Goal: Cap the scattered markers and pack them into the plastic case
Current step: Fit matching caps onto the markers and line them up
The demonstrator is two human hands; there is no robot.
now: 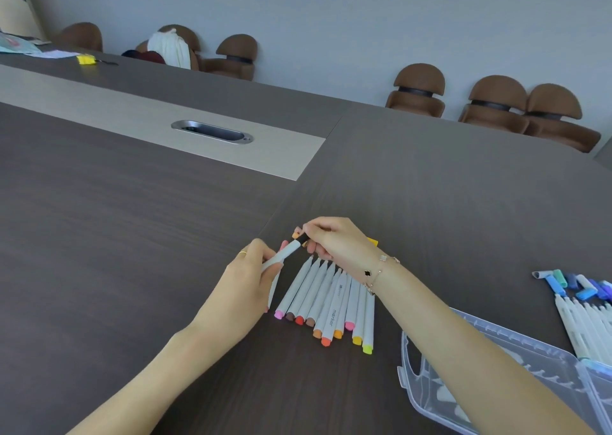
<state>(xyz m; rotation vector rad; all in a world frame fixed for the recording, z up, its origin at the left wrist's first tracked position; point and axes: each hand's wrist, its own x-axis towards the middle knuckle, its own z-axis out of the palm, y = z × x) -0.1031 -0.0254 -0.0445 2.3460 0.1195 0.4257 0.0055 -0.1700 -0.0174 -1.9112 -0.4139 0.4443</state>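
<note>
My left hand (246, 279) grips a white marker (281, 255) by its barrel, tip pointing up and right. At that black tip, my right hand (334, 239) pinches a small orange cap (295, 235). Just below both hands, several white markers (326, 302) with warm-coloured end caps lie fanned on the dark table (132, 235). The clear plastic case (490, 378) lies open at the lower right, partly behind my right forearm. A second group of white markers with blue caps (583, 305) lies at the right edge.
A metal cable port (212, 131) sits in the table's light strip. Brown chairs (419, 90) line the far wall. A yellow object (86, 59) and papers lie at the far left of the table.
</note>
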